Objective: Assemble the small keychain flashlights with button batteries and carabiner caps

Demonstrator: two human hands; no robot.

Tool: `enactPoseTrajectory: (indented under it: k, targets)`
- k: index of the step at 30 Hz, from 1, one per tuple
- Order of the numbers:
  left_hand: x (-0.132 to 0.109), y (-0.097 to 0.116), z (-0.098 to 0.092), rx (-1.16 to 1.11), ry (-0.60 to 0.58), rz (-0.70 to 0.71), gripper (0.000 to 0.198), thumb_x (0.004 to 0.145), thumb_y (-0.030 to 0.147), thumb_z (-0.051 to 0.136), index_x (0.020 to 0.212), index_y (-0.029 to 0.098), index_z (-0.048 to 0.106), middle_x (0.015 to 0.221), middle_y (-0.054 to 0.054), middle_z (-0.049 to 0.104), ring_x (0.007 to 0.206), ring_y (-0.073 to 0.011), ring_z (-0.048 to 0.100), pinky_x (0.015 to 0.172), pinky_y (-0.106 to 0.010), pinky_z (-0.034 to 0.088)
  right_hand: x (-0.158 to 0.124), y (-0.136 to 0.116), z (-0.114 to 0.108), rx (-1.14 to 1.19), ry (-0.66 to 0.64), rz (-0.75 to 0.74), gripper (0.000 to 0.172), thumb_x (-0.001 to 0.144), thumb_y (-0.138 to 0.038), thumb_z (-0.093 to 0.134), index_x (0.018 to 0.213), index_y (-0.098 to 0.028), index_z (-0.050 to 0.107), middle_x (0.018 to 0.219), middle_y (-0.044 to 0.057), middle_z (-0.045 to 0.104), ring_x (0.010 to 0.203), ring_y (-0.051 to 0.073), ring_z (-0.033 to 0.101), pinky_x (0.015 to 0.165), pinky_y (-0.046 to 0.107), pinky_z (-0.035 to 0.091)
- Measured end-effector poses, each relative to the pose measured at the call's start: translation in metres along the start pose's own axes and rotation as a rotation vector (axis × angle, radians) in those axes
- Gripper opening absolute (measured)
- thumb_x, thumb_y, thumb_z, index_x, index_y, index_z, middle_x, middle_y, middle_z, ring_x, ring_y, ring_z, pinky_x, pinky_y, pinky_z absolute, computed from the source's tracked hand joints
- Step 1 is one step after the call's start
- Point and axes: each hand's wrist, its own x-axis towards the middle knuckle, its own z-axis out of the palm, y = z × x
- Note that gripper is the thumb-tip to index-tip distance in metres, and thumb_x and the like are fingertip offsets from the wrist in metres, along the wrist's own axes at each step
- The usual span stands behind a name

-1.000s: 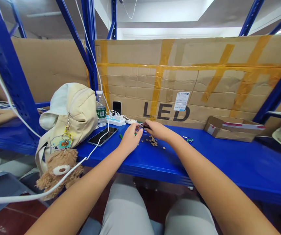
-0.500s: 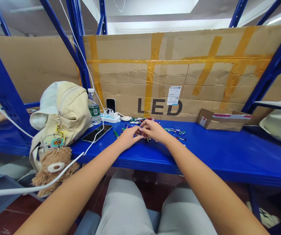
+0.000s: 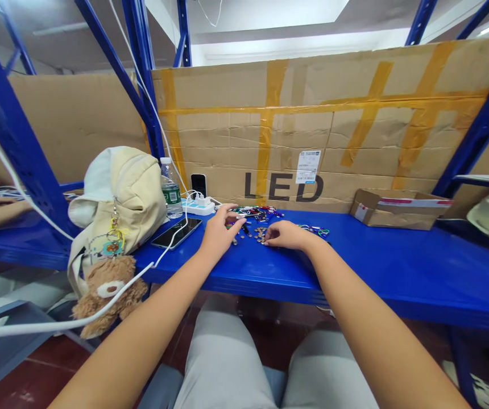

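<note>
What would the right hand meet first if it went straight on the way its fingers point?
Most likely the small round brownish pieces on the blue tabletop, right beside the right hand's fingertips. I can't tell whether it already touches some.

My left hand (image 3: 221, 232) and right hand (image 3: 285, 234) make two; I count two phones (image 3: 185, 233), one bottle (image 3: 171, 192), one backpack (image 3: 140, 190), one teddy bear (image 3: 114, 272), one open box (image 3: 400, 218), and small discs (image 3: 260, 234) too many to number.

Blue shelf (image 3: 376, 267) with small discs (image 3: 260, 233), flat phone (image 3: 177, 234), bottle (image 3: 171, 192), cardboard box (image 3: 398, 218)
</note>
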Motion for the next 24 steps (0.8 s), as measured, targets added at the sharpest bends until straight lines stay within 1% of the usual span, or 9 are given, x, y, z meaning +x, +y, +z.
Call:
enactPoseTrajectory:
  k: [2,5,7,8,11,16,20,22,24]
  targets:
    - [0.0,-0.002,-0.003,0.049,0.001,0.058,0.029,0.087,0.029,0.053,0.114,0.017,0.054,0.108,-0.009,0.065,0.093,-0.017,0.064,0.084,-0.029,0.05,0.002,0.002,0.002,-0.013,-0.002,0.001,0.009,0.073,-0.025,0.064,0.078,-0.019,0.069,0.084,0.002,0.073,0.077,0.017,0.065,0.069,0.024,0.047]
    - [0.005,-0.011,-0.02,0.293,0.04,0.124,0.028,0.092,0.02,0.04,0.112,0.011,0.057,0.115,-0.014,0.061,0.112,-0.0213,0.055,0.101,-0.035,0.041,0.004,0.005,0.002,-0.045,0.012,-0.011,0.011,0.076,-0.027,0.062,0.077,-0.02,0.069,0.08,0.002,0.072,0.074,0.017,0.064,0.068,0.025,0.047]
    - [0.009,-0.021,-0.034,0.452,0.06,0.04,0.033,0.093,0.017,0.034,0.114,0.006,0.056,0.116,-0.019,0.059,0.114,-0.0238,0.054,0.103,-0.037,0.038,0.004,0.006,0.002,-0.062,0.035,-0.012,0.012,0.078,-0.029,0.06,0.077,-0.019,0.068,0.08,0.003,0.072,0.073,0.017,0.064,0.068,0.026,0.047]
    - [0.011,-0.027,-0.04,0.517,0.034,-0.014,0.034,0.093,0.016,0.033,0.116,0.004,0.055,0.118,-0.021,0.057,0.114,-0.0248,0.053,0.103,-0.038,0.038,0.005,0.006,0.002,-0.067,0.048,-0.012,0.012,0.078,-0.029,0.06,0.077,-0.019,0.068,0.081,0.004,0.072,0.074,0.018,0.064,0.068,0.027,0.047]
    - [0.015,-0.04,-0.049,0.606,-0.119,-0.148,0.031,0.092,0.015,0.034,0.11,0.007,0.058,0.114,-0.02,0.059,0.112,-0.0258,0.055,0.101,-0.039,0.039,0.005,0.006,0.001,-0.07,0.082,-0.013,0.012,0.078,-0.029,0.061,0.078,-0.019,0.067,0.086,0.004,0.072,0.078,0.019,0.064,0.071,0.027,0.047]
    - [0.02,-0.038,-0.04,0.601,-0.149,-0.146,0.033,0.093,0.018,0.032,0.116,0.012,0.056,0.118,-0.017,0.058,0.116,-0.0247,0.053,0.102,-0.038,0.038,0.003,0.003,0.0,-0.06,0.151,-0.014,0.016,0.078,-0.033,0.058,0.079,-0.02,0.067,0.085,0.004,0.07,0.077,0.018,0.062,0.067,0.027,0.045]
    - [0.02,-0.025,-0.026,0.524,-0.182,-0.019,0.032,0.091,0.02,0.039,0.119,0.013,0.054,0.122,-0.015,0.058,0.117,-0.0249,0.052,0.102,-0.037,0.038,0.001,-0.004,0.0,-0.035,0.2,-0.031,0.018,0.079,-0.034,0.055,0.079,-0.019,0.065,0.082,0.003,0.069,0.075,0.017,0.061,0.066,0.026,0.045]
    - [0.018,-0.018,-0.018,0.465,-0.225,-0.018,0.035,0.09,0.025,0.043,0.122,0.016,0.052,0.117,-0.014,0.062,0.107,-0.0244,0.058,0.096,-0.036,0.043,0.002,-0.006,0.001,-0.006,0.19,-0.047,0.019,0.079,-0.036,0.055,0.078,-0.019,0.064,0.08,0.003,0.069,0.072,0.017,0.06,0.065,0.026,0.045]
    - [0.014,-0.012,-0.009,0.446,-0.306,-0.089,0.038,0.089,0.029,0.046,0.125,0.017,0.05,0.104,-0.012,0.067,0.096,-0.0247,0.063,0.086,-0.035,0.047,0.003,-0.006,0.003,0.015,0.177,-0.059,0.02,0.078,-0.038,0.056,0.077,-0.019,0.064,0.079,0.002,0.069,0.072,0.017,0.061,0.065,0.026,0.045]
